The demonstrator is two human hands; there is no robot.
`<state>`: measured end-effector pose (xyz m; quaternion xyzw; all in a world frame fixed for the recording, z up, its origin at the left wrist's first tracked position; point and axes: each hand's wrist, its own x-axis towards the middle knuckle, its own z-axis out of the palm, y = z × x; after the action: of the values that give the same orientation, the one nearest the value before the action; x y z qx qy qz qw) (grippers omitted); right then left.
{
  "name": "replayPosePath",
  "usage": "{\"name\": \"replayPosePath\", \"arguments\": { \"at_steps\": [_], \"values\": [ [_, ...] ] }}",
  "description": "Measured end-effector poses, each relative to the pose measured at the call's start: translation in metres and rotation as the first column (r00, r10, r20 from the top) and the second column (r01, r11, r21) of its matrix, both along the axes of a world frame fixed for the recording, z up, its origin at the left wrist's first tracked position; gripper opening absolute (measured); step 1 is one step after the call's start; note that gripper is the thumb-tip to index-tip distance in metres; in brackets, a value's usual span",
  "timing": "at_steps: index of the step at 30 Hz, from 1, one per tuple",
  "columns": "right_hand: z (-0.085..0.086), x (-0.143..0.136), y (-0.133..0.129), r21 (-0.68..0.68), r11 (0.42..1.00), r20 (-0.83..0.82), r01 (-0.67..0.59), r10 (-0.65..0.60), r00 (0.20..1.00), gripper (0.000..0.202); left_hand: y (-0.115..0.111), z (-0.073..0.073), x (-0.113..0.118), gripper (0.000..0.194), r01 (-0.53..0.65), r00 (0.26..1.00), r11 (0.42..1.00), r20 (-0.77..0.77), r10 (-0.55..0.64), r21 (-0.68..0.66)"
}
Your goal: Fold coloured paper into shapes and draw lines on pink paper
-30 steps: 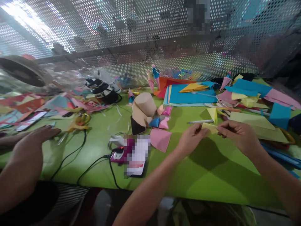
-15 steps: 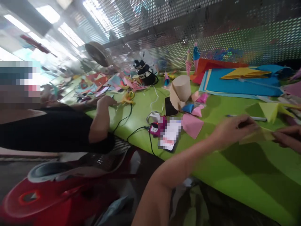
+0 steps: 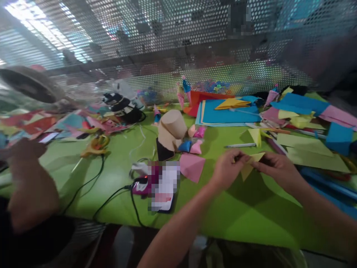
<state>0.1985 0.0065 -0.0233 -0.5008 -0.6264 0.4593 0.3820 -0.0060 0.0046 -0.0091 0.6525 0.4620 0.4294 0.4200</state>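
Between both hands is a small piece of yellow paper [image 3: 248, 171], folded to a pointed shape and raised above the green table [image 3: 223, 219]. My left hand [image 3: 227, 167] pinches its left side with thumb and fingers. On its other side my right hand [image 3: 277, 169] grips the paper's edge. Just behind them lie a pen [image 3: 240, 145] and a folded yellow paper piece [image 3: 255, 137]. A pink paper square [image 3: 192, 167] rests left of my left hand, beside small folded pink and blue paper shapes [image 3: 196, 146].
A phone [image 3: 164, 188], a magenta plug block [image 3: 142, 186] with cables and a tape roll [image 3: 175, 124] stand to the left. Blue paper sheets [image 3: 217, 116] lie behind, yellow sheets [image 3: 315, 152] at right. A co-worker's arm [image 3: 33, 182] rests at far left, near a yellow glue gun [image 3: 95, 149].
The view has swung right, bringing my right hand and the right side of the table fully in. Both hands still hold the yellow paper, now seen as a pointed fold.
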Motion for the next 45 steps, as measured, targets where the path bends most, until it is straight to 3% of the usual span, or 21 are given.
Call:
{"name": "replayPosePath", "arguments": {
  "at_steps": [7,10,13,15,19,22,26,28,30,32,33,40,45],
  "values": [
    [0.007,-0.004,-0.001,0.063,0.997,0.091,-0.038,0.032,0.995,0.038,0.003,0.0,-0.003,0.019,0.107,0.994,0.992,0.011,-0.106,-0.068],
    [0.004,0.005,0.008,0.132,0.991,0.17,0.004,-0.027,0.985,0.039,0.009,-0.003,-0.007,0.018,0.01,0.997,0.995,0.075,-0.003,-0.103],
    [0.006,0.021,0.023,0.321,0.934,0.321,0.154,-0.26,0.911,0.039,0.017,-0.005,-0.015,0.018,-0.152,0.95,0.974,0.245,0.192,-0.17],
    [0.011,0.029,0.037,0.415,0.888,0.364,0.201,-0.364,0.857,0.037,0.02,-0.005,-0.02,0.018,-0.201,0.894,0.953,0.355,0.273,-0.228],
    [0.019,0.026,0.07,0.49,0.866,0.486,0.096,-0.363,0.795,0.043,0.018,-0.001,-0.022,0.02,-0.177,0.863,0.947,0.421,0.28,-0.267],
    [0.012,0.012,0.092,0.5,0.864,0.579,0.062,-0.386,0.718,0.049,0.016,0.001,-0.021,0.018,-0.183,0.87,0.942,0.4,0.288,-0.28],
    [0.002,-0.001,0.102,0.531,0.839,0.609,0.114,-0.472,0.637,0.027,0.017,0.0,-0.022,0.015,-0.216,0.862,0.933,0.393,0.321,-0.289],
    [0.006,-0.003,0.097,0.556,0.819,0.569,0.141,-0.499,0.654,0.021,0.018,-0.002,-0.022,0.015,-0.229,0.855,0.931,0.398,0.332,-0.285],
    [0.015,-0.003,0.086,0.524,0.825,0.417,0.21,-0.464,0.781,0.017,0.019,-0.004,-0.022,0.017,-0.229,0.854,0.931,0.4,0.332,-0.284],
    [0.025,-0.004,0.072,0.371,0.882,0.145,0.291,-0.364,0.92,0.017,0.019,-0.006,-0.021,0.019,-0.224,0.853,0.935,0.409,0.324,-0.275],
    [0.029,-0.005,0.065,0.312,0.906,0.073,0.286,-0.323,0.944,0.02,0.019,-0.006,-0.021,0.019,-0.225,0.852,0.937,0.413,0.323,-0.269],
    [0.029,-0.02,0.037,0.086,0.987,-0.194,0.139,-0.12,0.974,0.022,0.017,-0.006,-0.018,0.015,-0.252,0.858,0.936,0.39,0.334,-0.247],
    [0.025,-0.032,0.031,0.014,0.999,-0.286,0.048,-0.042,0.957,0.025,0.016,-0.006,-0.015,0.015,-0.238,0.851,0.937,0.409,0.328,-0.256]
  ]
}}
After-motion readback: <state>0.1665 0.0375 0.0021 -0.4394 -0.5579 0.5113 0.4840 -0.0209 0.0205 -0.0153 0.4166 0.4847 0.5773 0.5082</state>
